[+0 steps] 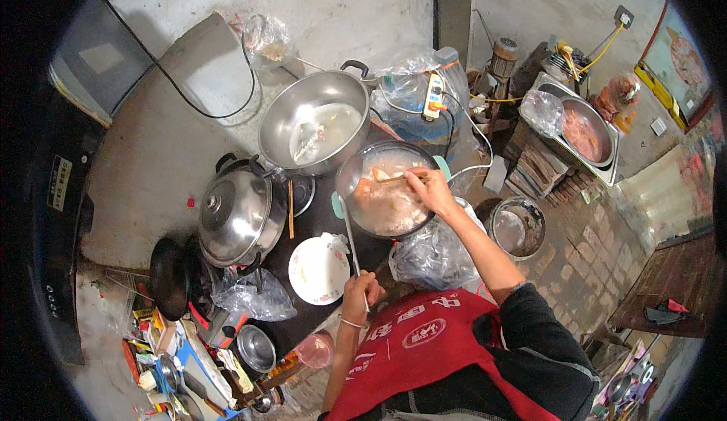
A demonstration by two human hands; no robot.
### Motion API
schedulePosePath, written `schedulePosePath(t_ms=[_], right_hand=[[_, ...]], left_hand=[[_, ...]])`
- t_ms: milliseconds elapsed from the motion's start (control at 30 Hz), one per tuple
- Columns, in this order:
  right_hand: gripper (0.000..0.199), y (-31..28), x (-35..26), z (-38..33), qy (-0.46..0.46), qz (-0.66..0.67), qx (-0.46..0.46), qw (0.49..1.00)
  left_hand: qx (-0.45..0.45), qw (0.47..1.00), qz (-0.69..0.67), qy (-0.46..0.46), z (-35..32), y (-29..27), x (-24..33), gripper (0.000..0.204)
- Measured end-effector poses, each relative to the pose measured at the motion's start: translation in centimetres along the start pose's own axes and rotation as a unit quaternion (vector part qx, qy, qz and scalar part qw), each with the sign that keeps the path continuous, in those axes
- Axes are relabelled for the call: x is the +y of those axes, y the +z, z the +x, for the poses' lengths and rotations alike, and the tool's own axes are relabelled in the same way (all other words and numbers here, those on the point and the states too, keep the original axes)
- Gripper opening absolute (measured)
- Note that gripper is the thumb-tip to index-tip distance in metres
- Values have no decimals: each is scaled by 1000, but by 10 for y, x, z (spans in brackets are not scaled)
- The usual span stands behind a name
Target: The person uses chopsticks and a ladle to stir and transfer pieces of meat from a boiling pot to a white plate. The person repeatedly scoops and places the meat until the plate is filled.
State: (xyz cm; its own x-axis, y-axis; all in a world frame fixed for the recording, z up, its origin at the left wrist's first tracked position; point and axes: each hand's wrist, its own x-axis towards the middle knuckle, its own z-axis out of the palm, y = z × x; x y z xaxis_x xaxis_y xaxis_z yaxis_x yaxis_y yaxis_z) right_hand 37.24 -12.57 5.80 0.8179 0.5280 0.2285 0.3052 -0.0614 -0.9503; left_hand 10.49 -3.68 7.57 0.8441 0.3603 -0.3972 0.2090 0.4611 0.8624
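Note:
A dark-rimmed pot (384,233) with teal handles holds cloudy, bubbling broth with orange chunks in it. My right hand (429,189) is over the pot, closed around chopsticks (392,179) whose tips reach the orange pieces. Lower down, my left hand (363,297) grips the handle of a long metal utensil (351,240). That utensil slants up to the pot's left edge; what kind of head it has cannot be made out. Beside my left hand lies a white plate (319,271) with a floral rim and some scraps on it.
Behind the pot stands a large steel wok (276,137) with pale liquid. A lidded steel pot (236,213) is at the left, and another pair of chopsticks (291,209) lies near it. Plastic bags (439,254) bunch beside the pot; a metal bucket (516,228) stands on the brick floor.

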Motion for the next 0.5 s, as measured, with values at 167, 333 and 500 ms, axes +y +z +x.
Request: schedulePosePath(t_ms=[167, 333, 500], right_hand=[[24, -39, 5, -13, 53, -20, 78, 995], [25, -66, -25, -23, 74, 42, 159, 983], [25, -37, 9, -10, 66, 37, 174, 982]], left_hand=[[-14, 1000, 9, 4, 2, 0, 1, 34], [-2, 1000, 21, 6, 0, 2, 5, 37], [-33, 999, 21, 9, 8, 1, 4, 38]])
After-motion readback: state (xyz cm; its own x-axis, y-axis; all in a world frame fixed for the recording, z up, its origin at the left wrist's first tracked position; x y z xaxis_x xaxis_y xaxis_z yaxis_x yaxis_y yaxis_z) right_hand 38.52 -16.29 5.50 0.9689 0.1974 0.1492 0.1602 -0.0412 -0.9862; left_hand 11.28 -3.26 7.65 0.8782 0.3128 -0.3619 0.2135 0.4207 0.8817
